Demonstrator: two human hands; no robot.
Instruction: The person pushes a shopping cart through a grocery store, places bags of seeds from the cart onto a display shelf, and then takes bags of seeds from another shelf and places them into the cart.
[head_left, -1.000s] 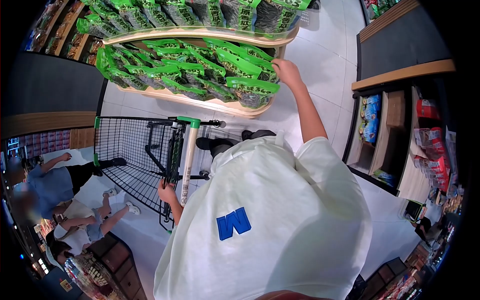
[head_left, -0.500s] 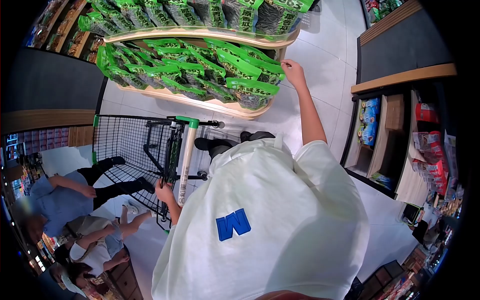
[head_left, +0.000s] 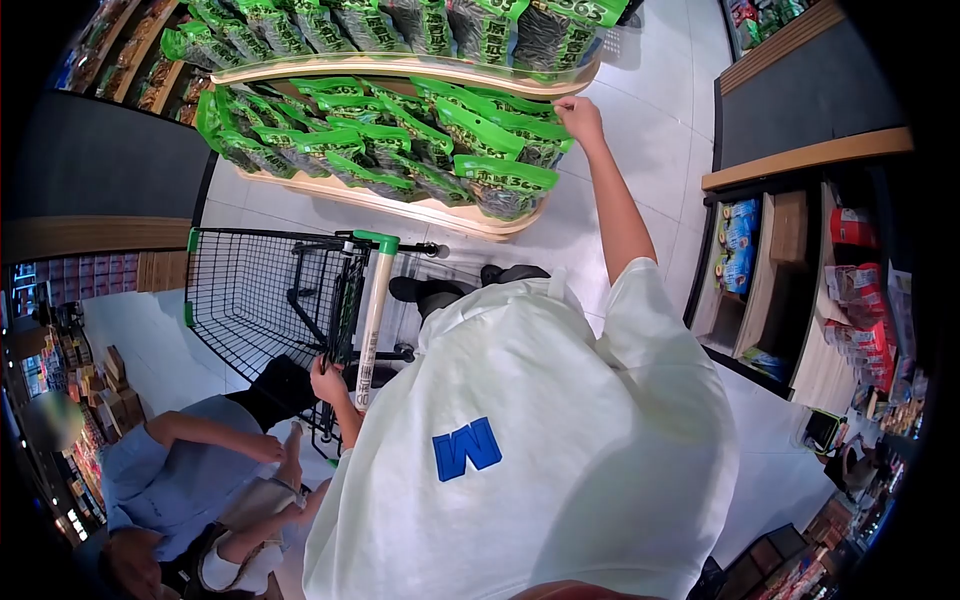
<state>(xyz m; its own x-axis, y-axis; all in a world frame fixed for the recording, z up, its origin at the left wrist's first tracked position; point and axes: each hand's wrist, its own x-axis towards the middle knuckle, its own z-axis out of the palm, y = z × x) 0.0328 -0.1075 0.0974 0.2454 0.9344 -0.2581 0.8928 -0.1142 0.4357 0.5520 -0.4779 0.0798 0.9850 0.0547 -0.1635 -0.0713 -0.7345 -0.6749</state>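
My right hand (head_left: 582,120) is raised at the end of an outstretched arm. Its fingers are pinched at the upper right corner of a green-topped bag of sunflower seeds (head_left: 540,128) on the lower shelf tier. More such bags (head_left: 505,180) lean in rows there, with dark contents showing below their green tops. Down at the left, my left hand (head_left: 328,382) is closed on the black frame of a shopping cart (head_left: 245,290), beside its pale handlebar (head_left: 376,300). Part of that grip is hidden.
An upper tier (head_left: 430,65) holds more green bags. Two people (head_left: 190,450) are close at the lower left, beside the cart. Shelving with blue packs (head_left: 738,245) and red packs (head_left: 860,310) stands at the right. Pale floor tiles (head_left: 650,150) run between.
My right hand has shifted slightly up and left along the bags' edge. My left hand and the cart stay nearly still. The people at the lower left have moved rightward, closer to me.
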